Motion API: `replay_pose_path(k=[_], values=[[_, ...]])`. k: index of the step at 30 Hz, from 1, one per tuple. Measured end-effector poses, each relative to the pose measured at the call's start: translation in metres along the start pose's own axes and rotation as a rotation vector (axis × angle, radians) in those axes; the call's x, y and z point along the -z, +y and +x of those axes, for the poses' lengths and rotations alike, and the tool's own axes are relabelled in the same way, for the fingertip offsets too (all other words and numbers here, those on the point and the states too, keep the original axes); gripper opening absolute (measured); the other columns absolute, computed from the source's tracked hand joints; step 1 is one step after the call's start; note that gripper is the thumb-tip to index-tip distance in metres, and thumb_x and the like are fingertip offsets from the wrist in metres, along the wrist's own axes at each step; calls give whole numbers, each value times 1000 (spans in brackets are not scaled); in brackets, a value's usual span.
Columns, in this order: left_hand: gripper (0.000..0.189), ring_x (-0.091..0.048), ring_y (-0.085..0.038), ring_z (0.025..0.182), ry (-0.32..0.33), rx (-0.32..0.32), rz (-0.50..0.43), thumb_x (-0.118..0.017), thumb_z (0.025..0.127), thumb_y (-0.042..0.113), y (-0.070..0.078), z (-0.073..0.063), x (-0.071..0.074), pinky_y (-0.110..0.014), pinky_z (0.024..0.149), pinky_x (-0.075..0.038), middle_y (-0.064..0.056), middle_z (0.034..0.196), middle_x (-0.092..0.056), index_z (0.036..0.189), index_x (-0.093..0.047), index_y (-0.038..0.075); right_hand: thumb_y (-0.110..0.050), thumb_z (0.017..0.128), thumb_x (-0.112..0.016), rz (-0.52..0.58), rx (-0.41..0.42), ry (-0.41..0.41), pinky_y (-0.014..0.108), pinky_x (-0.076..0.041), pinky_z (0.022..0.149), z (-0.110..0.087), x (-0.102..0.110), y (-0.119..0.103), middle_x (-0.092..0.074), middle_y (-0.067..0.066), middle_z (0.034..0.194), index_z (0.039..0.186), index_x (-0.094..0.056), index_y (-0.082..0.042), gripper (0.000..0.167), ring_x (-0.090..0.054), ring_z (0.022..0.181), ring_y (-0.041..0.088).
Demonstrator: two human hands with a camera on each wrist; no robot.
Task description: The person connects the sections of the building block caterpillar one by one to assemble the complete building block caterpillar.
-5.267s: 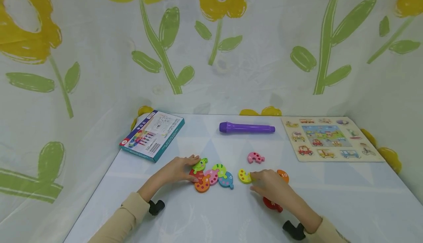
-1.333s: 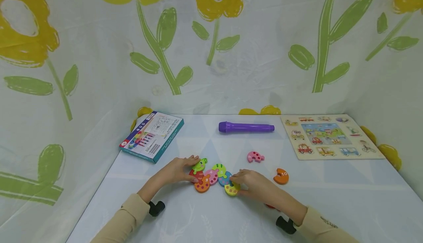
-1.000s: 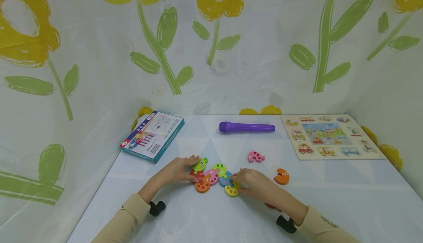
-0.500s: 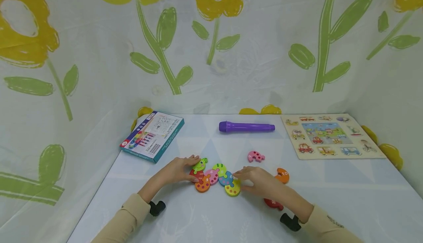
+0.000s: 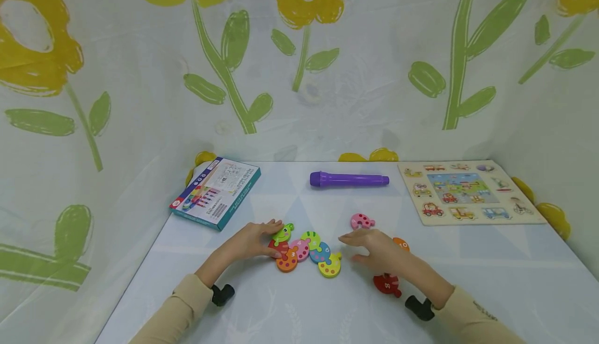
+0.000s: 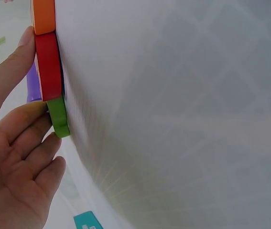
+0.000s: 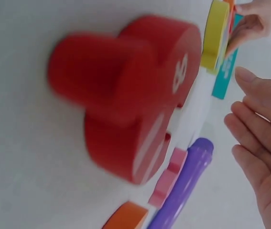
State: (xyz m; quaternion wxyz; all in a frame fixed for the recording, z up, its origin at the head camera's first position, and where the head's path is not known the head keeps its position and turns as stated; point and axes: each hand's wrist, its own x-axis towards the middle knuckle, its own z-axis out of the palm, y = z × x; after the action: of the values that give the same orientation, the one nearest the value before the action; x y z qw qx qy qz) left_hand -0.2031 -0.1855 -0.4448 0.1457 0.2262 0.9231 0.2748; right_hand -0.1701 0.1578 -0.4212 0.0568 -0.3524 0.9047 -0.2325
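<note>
A row of joined number puzzle pieces forms a caterpillar on the table, from a green smiling head to a yellow spotted piece at its right end. My left hand holds the head end; in the left wrist view its thumb touches the red piece and its fingers lie by the green head. To the right of the yellow piece hovers my right hand, relaxed and holding nothing. Near it lie a loose red 8 piece, a pink piece and an orange 10 piece, partly covered.
Behind the pieces lies a purple toy microphone. A flat boxed set rests at the back left, a wooden picture puzzle board at the back right. A flower-printed curtain borders the table.
My right hand brought the yellow piece left to the blue piece, joined it there, then let go and moved back right. The left hand stays at the head.
</note>
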Motion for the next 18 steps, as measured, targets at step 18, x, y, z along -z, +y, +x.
replay_pose_path(k=[18], values=[[77,-31,-24,141,3,4,-5,-81,75,39,0,0,0,-48,109,-33,-3,148,-43,142,-50,17,-8,79,-79,-27,-22,22,44,-51,92,-5,5,24,-64,8,125,126,-64,-7,50,-59,117,28]])
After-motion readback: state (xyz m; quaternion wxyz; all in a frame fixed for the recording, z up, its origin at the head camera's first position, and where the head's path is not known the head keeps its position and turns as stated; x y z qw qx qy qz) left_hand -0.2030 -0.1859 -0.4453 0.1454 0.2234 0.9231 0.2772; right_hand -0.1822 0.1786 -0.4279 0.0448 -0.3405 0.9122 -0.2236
